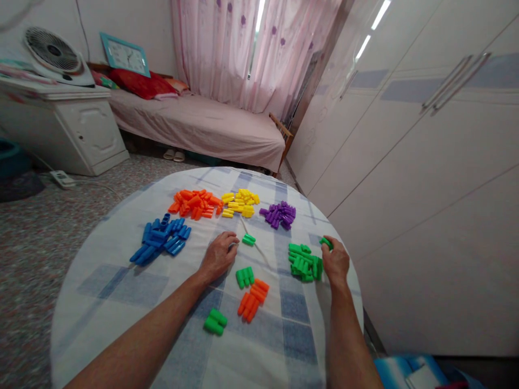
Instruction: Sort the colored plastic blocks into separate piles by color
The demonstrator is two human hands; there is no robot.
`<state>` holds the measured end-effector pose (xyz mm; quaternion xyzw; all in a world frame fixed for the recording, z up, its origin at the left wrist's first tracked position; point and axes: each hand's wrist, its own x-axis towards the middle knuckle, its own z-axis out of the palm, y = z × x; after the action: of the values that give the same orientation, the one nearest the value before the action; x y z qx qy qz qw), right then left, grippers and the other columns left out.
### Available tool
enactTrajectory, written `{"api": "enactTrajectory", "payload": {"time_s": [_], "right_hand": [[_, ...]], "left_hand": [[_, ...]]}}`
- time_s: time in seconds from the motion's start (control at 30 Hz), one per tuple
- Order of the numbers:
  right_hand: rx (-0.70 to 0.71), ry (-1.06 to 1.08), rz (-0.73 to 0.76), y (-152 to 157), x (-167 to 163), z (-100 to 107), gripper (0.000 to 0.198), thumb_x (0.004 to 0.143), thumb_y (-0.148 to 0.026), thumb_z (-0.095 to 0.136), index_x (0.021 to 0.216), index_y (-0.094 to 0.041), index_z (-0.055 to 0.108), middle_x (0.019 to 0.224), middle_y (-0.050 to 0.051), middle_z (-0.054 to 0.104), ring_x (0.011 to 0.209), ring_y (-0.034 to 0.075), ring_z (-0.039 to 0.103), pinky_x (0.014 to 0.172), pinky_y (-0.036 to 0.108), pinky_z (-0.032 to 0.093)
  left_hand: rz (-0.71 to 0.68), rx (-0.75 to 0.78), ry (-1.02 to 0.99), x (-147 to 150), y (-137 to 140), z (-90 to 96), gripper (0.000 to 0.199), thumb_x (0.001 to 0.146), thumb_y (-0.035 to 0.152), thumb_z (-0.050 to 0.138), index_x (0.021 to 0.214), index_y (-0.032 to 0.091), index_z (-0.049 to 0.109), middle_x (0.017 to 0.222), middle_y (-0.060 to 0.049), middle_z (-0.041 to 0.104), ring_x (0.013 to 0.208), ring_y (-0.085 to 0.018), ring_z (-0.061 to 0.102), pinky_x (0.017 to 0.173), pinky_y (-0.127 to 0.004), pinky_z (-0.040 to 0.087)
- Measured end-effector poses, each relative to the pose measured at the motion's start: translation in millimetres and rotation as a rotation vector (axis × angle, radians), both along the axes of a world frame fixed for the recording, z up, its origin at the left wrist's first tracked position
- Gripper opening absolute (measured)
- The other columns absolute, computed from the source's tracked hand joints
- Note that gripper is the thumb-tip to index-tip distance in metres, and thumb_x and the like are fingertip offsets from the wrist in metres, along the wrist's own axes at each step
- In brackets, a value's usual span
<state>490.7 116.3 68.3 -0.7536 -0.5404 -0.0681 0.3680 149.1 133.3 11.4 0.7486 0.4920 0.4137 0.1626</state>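
Note:
My left hand (220, 254) rests on the table, its fingers loosely bent with nothing visible in them. Just beyond its fingertips lies a small green plastic piece (248, 239). At the table's right side my right hand (336, 260) pinches a green plastic piece (325, 242). Left of that hand, close to it, is a pile of green pieces (302, 263). Nearer to me lie a joined green piece (245, 277), some orange pieces (253, 300) touching or almost touching it, and another green piece (215, 322) beside my left forearm.
Piles of blue (156, 240), orange (194, 203), yellow (241, 203) and purple pieces (279, 214) lie around the round table's (259, 356) far side. A bed (194, 119) stands beyond, a fan (52, 51) on a cabinet at left, and a white wardrobe (405, 178) close at right.

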Motion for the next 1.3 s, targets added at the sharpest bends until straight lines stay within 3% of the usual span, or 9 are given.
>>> {"api": "enactTrajectory", "payload": {"time_s": [0.2, 0.3, 0.4, 0.57, 0.67, 0.77, 1.07, 1.17, 1.3], "right_hand": [[-0.242, 0.158, 0.054, -7, 13, -28, 0.039, 0.078, -0.040, 0.042, 0.093, -0.017, 0.070, 0.095, 0.010, 0.070, 0.089, 0.022, 0.061, 0.081, 0.034, 0.044], [-0.238, 0.116, 0.074, -10, 5, -29, 0.041, 0.082, -0.041, 0.040, 0.097, -0.016, 0.070, 0.100, 0.011, 0.069, 0.093, 0.023, 0.060, 0.085, 0.035, 0.043], [-0.120, -0.014, 0.029, -8, -14, -20, 0.040, 0.083, -0.038, 0.041, 0.104, -0.015, 0.067, 0.107, 0.014, 0.065, 0.100, 0.026, 0.056, 0.089, 0.041, 0.040], [0.001, -0.076, 0.424, 4, -85, -3, 0.032, 0.085, -0.029, 0.045, 0.107, -0.016, 0.063, 0.108, 0.011, 0.064, 0.104, 0.023, 0.054, 0.094, 0.040, 0.040], [-0.084, -0.102, 0.632, 10, -134, -6, 0.030, 0.084, -0.024, 0.050, 0.111, -0.019, 0.061, 0.111, 0.009, 0.063, 0.107, 0.023, 0.053, 0.094, 0.039, 0.040], [-0.198, -0.140, 0.702, 13, -166, -16, 0.032, 0.083, -0.020, 0.053, 0.113, -0.022, 0.060, 0.113, 0.008, 0.063, 0.109, 0.024, 0.053, 0.091, 0.039, 0.041], [-0.206, -0.191, 0.609, 19, -171, -26, 0.023, 0.086, -0.020, 0.052, 0.105, -0.023, 0.066, 0.098, 0.007, 0.066, 0.093, 0.021, 0.057, 0.083, 0.032, 0.042], [-0.114, -0.151, 0.546, 17, -142, -15, 0.026, 0.087, -0.021, 0.049, 0.106, -0.021, 0.065, 0.099, 0.007, 0.066, 0.095, 0.020, 0.057, 0.086, 0.032, 0.042], [-0.058, -0.156, 0.219, 14, -82, 1, 0.028, 0.084, -0.023, 0.050, 0.107, -0.017, 0.065, 0.102, 0.009, 0.065, 0.098, 0.022, 0.056, 0.086, 0.035, 0.040]], "left_hand": [[0.002, -0.007, 0.010, 0, 0, 1.3, 0.020, 0.082, 0.018, 0.048, 0.092, 0.018, 0.066, 0.108, -0.007, 0.063, 0.102, -0.020, 0.058, 0.094, -0.037, 0.047], [0.009, -0.015, 0.011, 1, -1, 2.5, 0.021, 0.081, 0.015, 0.049, 0.091, 0.017, 0.067, 0.107, -0.008, 0.063, 0.102, -0.020, 0.058, 0.093, -0.037, 0.047], [0.011, -0.011, 0.008, 1, -1, 3.0, 0.021, 0.079, 0.014, 0.049, 0.090, 0.018, 0.067, 0.106, -0.007, 0.063, 0.101, -0.020, 0.058, 0.093, -0.037, 0.047], [0.008, -0.017, 0.016, 0, -1, 2.4, 0.020, 0.080, 0.015, 0.050, 0.090, 0.019, 0.066, 0.106, -0.006, 0.063, 0.102, -0.020, 0.058, 0.094, -0.036, 0.046], [0.011, -0.017, 0.018, 0, -1, 2.0, 0.019, 0.080, 0.015, 0.050, 0.090, 0.019, 0.066, 0.106, -0.006, 0.063, 0.102, -0.020, 0.058, 0.093, -0.036, 0.047], [0.005, -0.013, 0.013, 0, -1, 2.1, 0.019, 0.081, 0.016, 0.049, 0.090, 0.020, 0.066, 0.106, -0.006, 0.063, 0.102, -0.020, 0.058, 0.093, -0.035, 0.047], [0.003, -0.013, 0.006, 0, 0, 1.7, 0.018, 0.082, 0.017, 0.049, 0.090, 0.019, 0.065, 0.105, -0.006, 0.063, 0.101, -0.020, 0.058, 0.092, -0.036, 0.047], [0.006, -0.020, 0.007, 0, 0, 2.1, 0.018, 0.082, 0.017, 0.050, 0.089, 0.019, 0.066, 0.105, -0.006, 0.064, 0.101, -0.020, 0.059, 0.092, -0.036, 0.047], [0.009, -0.021, 0.013, 0, 0, 2.1, 0.018, 0.082, 0.018, 0.049, 0.090, 0.018, 0.066, 0.106, -0.007, 0.063, 0.101, -0.021, 0.059, 0.092, -0.036, 0.047]]}}
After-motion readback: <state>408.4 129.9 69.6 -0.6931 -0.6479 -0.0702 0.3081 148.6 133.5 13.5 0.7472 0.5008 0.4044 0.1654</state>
